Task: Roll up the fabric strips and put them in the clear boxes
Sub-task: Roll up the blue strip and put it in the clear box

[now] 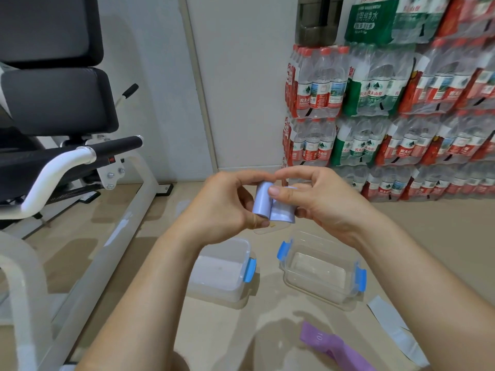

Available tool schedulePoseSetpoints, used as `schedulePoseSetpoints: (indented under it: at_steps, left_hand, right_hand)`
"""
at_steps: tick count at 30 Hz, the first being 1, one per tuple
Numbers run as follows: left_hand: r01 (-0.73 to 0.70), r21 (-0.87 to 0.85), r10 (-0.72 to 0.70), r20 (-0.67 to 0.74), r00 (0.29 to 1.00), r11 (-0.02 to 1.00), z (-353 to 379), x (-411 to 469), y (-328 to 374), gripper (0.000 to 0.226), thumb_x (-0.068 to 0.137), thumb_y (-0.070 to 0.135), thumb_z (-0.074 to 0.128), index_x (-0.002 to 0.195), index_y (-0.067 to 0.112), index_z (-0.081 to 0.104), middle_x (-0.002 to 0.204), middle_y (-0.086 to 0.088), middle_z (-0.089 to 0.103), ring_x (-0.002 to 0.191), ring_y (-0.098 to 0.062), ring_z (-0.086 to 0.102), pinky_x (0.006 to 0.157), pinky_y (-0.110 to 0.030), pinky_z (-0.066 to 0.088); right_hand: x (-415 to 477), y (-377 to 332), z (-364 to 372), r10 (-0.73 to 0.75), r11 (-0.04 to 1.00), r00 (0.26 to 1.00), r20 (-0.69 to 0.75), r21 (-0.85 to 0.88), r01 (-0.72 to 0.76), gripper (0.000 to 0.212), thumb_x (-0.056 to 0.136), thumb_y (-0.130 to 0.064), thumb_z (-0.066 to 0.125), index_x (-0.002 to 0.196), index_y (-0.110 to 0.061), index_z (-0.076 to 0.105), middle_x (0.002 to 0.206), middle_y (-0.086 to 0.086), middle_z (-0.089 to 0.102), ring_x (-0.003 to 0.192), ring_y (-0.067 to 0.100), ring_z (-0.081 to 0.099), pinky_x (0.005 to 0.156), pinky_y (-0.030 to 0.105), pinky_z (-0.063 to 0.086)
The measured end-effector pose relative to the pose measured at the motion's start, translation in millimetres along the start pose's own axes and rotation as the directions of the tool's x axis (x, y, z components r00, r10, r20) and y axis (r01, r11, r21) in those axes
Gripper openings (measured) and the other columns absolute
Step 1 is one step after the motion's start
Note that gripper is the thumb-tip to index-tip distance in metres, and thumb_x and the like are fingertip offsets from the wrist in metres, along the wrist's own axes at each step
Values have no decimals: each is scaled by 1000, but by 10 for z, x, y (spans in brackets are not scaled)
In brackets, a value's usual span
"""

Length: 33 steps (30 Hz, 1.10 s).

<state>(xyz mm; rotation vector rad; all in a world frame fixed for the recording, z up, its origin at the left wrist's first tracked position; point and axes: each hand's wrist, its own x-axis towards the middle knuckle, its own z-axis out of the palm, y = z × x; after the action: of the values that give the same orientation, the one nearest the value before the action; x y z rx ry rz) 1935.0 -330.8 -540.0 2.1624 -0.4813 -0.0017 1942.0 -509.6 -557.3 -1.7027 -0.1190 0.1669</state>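
From my end this reads as a back room or storeroom that doubles as a workout corner, not an office or workshop. Shrink-wrapped packs of bottled water [388, 108] are stacked high in several rows against the wall on the right. On the left stands a white-framed exercise machine [80, 162] with black padded cushions [56, 100]. The clear boxes [318, 271] sit straight on the beige floor [442, 228].

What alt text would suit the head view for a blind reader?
A left hand and right hand hold a partly rolled pale blue fabric strip above two clear boxes on the floor. A purple strip and a grey strip lie nearby, bottled water packs behind.
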Motion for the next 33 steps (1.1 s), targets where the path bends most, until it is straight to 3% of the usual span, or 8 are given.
schedulePoseSetpoints:
  at_steps: [3,10,13,16,20,25,30,33]
  left_hand:
    - [-5,155,8,-20,1000,988,27,-8,23,58,64,4,78,109,39,64,49,11,53,47,-2,47,49,-7,36]
    - [-101,335,95,34,995,937,70,-27,69,59,69,9,73,123,28,61,70,24,50,64,11,49,60,-3,37]
    - [-46,184,47,1,999,982,97,-14,22,70,67,7,77,127,35,56,97,17,58,68,2,49,64,-8,44]
    - [55,-131,-55,3,998,990,103,-11,-16,74,70,8,81,132,32,49,109,6,62,77,-7,54,74,-20,53]
    - [111,-365,-113,15,993,925,83,13,-45,53,80,10,73,129,18,54,104,-1,73,88,-11,69,84,-24,55]
    - [127,-408,-124,33,992,904,110,18,-25,36,80,3,71,111,20,64,91,-10,76,87,-17,73,77,-25,57]
    - [92,-239,-113,-77,991,967,92,23,-23,33,74,-1,76,97,21,70,85,-5,76,78,-14,73,77,-28,59]
    - [73,-65,-81,-137,987,995,98,19,-28,28,72,4,76,95,21,73,80,0,75,74,-9,71,74,-30,58]
  right_hand:
    - [7,1,39,-17,998,999,-46,-57,14,39,70,-23,82,105,-24,65,81,4,74,66,10,65,60,25,45]
    - [-24,19,112,-29,993,997,-70,-120,20,38,64,-30,86,95,-27,63,87,13,74,69,13,63,67,33,48]
    - [-4,14,80,-15,996,996,-87,-86,8,41,67,-23,85,97,-27,57,88,8,74,69,15,62,67,33,46]
    - [22,28,39,-27,999,994,-108,-36,24,47,67,-16,83,99,-24,49,89,8,75,79,25,66,85,48,52]
    - [18,24,22,-40,999,992,-116,27,43,46,73,-6,78,102,-19,44,85,11,75,80,30,67,94,55,49]
    - [-15,-13,49,-69,998,991,-119,-2,69,45,75,-5,76,103,-18,43,85,8,73,72,22,66,82,40,52]
    - [-57,-59,76,-145,977,987,-72,-169,131,42,76,-10,75,106,-23,48,87,2,72,86,30,67,80,46,53]
    - [-69,-41,149,-227,921,970,-90,-343,184,48,71,-29,78,108,-34,47,85,-5,70,88,19,66,81,42,55]
